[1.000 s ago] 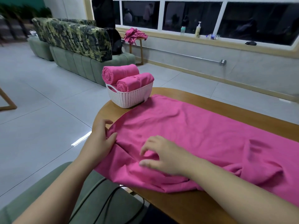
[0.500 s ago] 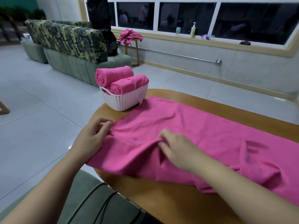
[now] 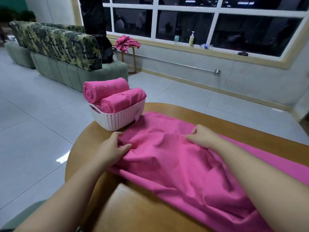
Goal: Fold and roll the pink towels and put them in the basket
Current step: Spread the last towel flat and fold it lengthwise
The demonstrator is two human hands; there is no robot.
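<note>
Nearest the camera, a pink towel point(image 3: 180, 166) lies lengthwise across the round wooden table point(image 3: 133, 208), rumpled and apparently doubled over along its length, running off the right edge of the view. Both hands are on its near-left end. The left hand point(image 3: 113, 148) pinches the cloth at the corner between thumb and fingers; the right hand point(image 3: 202, 136) has its fingers curled into the fabric at the far edge, though whether it grips a fold or only presses down is hard to tell from this angle. This towel is not yet rolled: judging by the grip at the short end, the fold is being squared up before rolling starts.

Just beyond, touching the towel's far corner, stands a white woven basket point(image 3: 117, 119) holding two rolled pink towels point(image 3: 115, 96), with a third seemingly tucked beneath them. So a few are done and one is in hand.

Farther off, by the window, a heap of pink cloth point(image 3: 127, 41) sits on a small stool point(image 3: 132, 59), probably more towels waiting.
</note>
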